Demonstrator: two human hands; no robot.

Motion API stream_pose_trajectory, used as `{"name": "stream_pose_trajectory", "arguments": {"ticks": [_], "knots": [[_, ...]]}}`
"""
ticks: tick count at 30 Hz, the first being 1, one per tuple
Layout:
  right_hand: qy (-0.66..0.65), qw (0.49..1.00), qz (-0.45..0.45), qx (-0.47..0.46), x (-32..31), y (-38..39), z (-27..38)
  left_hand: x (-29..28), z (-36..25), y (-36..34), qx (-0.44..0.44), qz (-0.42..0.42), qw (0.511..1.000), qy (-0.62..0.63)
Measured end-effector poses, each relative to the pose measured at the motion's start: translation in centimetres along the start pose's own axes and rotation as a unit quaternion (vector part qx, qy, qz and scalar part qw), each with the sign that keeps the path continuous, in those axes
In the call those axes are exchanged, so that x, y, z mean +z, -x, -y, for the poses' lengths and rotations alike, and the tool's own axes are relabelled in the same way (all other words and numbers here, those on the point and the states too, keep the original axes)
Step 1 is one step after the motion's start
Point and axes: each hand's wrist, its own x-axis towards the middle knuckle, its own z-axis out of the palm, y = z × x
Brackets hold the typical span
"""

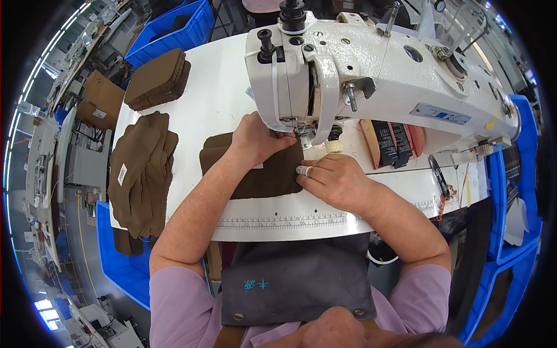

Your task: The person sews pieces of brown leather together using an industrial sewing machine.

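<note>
A dark brown fabric piece with rounded corners lies flat under the needle end of a white sewing machine. My left hand rests over its far part, fingers pinched on the fabric close beside the presser foot. A small white label peeks out beneath that hand. At the right edge of the piece, my right hand has its thumb and curled fingers closed on the fabric. A whitish band wraps one of its fingers.
At left on the white table lie a neat brown fabric stack and a loose brown pile. Black labels and thread snips are right of the needle. Blue bins stand around the table. A printed ruler follows its front edge.
</note>
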Motion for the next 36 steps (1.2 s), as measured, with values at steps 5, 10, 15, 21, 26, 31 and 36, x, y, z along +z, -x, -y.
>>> {"name": "stream_pose_trajectory", "arguments": {"ticks": [5,10,15,21,26,31,36], "knots": [[-0.004,1.0,0.022,0.009,-0.4,0.0,0.0,-0.6,-3.4,2.1,-0.023,-0.023,0.999,-0.037],[-0.011,1.0,0.001,0.011,0.1,0.2,-0.1,0.8,-3.6,5.3,0.172,-0.07,0.965,-0.185],[-0.015,1.0,-0.003,0.01,0.2,-0.1,-0.1,0.9,-2.9,6.0,0.221,-0.071,0.961,-0.152],[0.004,1.0,-0.018,0.018,0.8,-0.4,-0.2,1.0,-1.8,5.0,0.208,-0.046,0.966,-0.148],[0.019,0.999,-0.023,0.011,0.8,-0.4,-0.2,0.9,-1.4,4.7,0.233,-0.052,0.961,-0.137],[0.015,1.0,-0.017,0.015,0.9,-0.5,-0.2,0.8,-1.4,4.4,0.236,-0.061,0.961,-0.128],[0.008,1.0,-0.014,0.019,1.0,-0.5,-0.3,0.6,-1.3,4.3,0.224,-0.056,0.966,-0.113]]}}
